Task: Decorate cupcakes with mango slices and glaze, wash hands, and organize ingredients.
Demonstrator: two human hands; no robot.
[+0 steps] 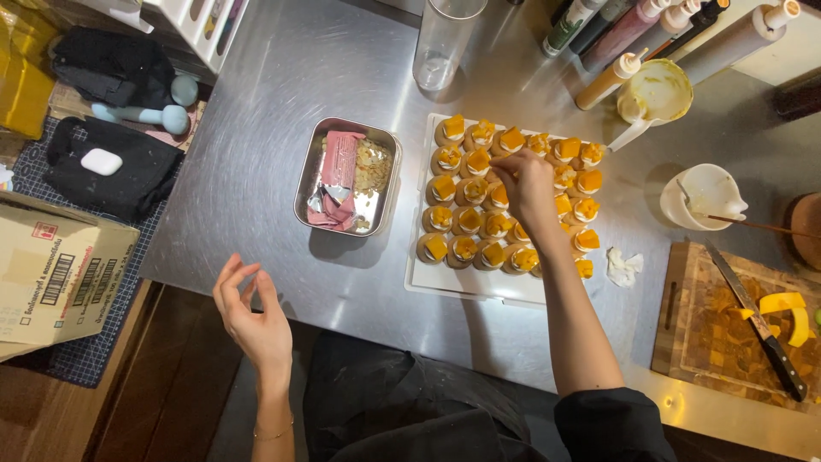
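Garnishing of small pastries on a steel surface (282, 94), seen from above. Right hand (526, 184) reaches over the white tray (445, 282) near the middle of the surface, fingertips pinched narrowly above the rows of tartlets (466, 218); whether a flake is held between them cannot be told. Left hand (252, 316) hangs off the near edge, loosely open and empty. Metal tin (349, 175), just left of the tray, holds pale flakes and a pink wrapper.

Progress, as judged: every visible tartlet already carries an orange cube, and several in the left columns appear to bear a pale topping; those toward the tray's right edge seem without it. Forearm hides some tartlets in the near right rows. Cutting board (735, 325) with knife (757, 321) is cut off at the right edge.
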